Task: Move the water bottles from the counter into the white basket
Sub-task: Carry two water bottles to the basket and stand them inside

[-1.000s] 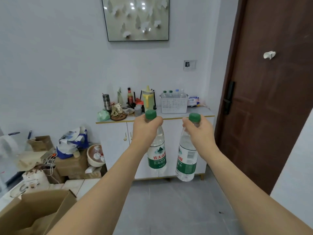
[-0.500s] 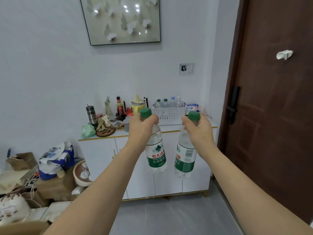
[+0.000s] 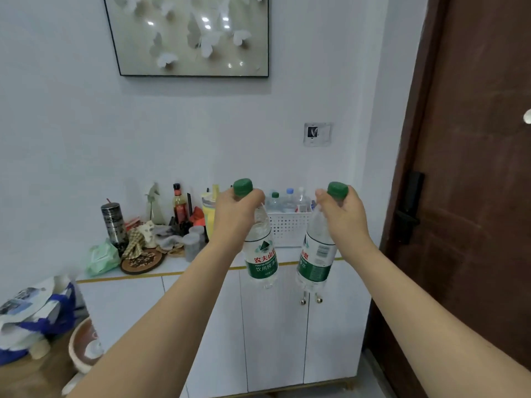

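My left hand [image 3: 234, 216] grips the neck of a clear water bottle [image 3: 261, 254] with a green cap and a green label. My right hand [image 3: 343, 216] grips the neck of a second green-capped water bottle [image 3: 316, 257]. Both bottles hang upright in the air in front of the white cabinet. Behind them, on the counter [image 3: 218, 262], stands the white perforated basket [image 3: 288, 228]. Several bottles [image 3: 287, 201] stand in it. My hands partly hide the basket's two ends.
The counter's left half holds a steel tumbler [image 3: 113, 222], a sauce bottle [image 3: 179, 203], a yellow jug [image 3: 208, 215], a green pouch [image 3: 100, 257] and small clutter. A brown door [image 3: 474, 182] stands to the right. Bags and a bowl [image 3: 83, 344] sit on boxes at lower left.
The cabinet and basket have grown larger and nearer in view as I moved toward them. Both hands still carry their bottles, now level with the basket.
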